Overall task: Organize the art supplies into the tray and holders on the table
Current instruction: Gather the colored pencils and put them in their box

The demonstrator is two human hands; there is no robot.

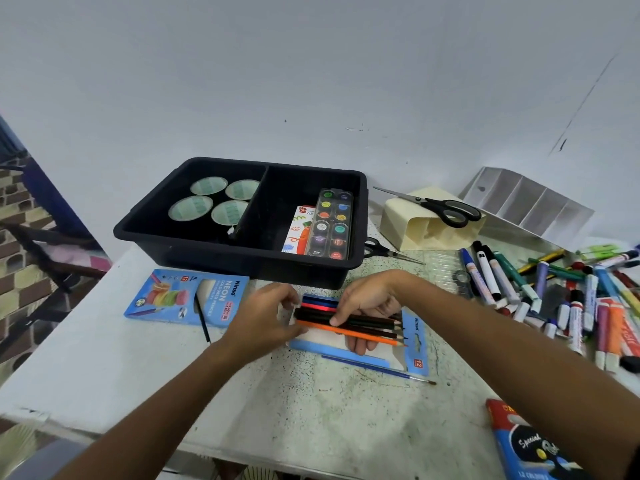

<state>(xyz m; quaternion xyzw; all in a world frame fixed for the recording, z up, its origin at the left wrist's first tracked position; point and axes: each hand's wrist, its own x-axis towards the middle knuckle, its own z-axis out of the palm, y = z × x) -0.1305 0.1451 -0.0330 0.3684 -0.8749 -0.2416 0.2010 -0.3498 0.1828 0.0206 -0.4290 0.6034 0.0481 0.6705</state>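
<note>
Near the middle of the tabletop [346, 410], just in front of the black tray [194, 237], both hands work a bundle of coloured pencils [349, 323] over an opened blue pencil box [414, 344]. The step looks like squaring the pencils into one neat row so they can slide into the box. To do it well, I would keep the tips all pointing right, tap the blunt ends flush with the left hand, and hold the stack flat so the orange pencil at the near edge does not roll off.

Left hand [266, 317] comes in from the near left, fingers curled, pinching the blunt ends of the bundle. Right hand [367, 306] reaches across from the right, its fingers curled over the top of the pencils and some tucked beneath, gripping them mid-length. A second pencil box [183, 296] lies closed to the left; loose markers [554, 292] are heaped at the right.
</note>
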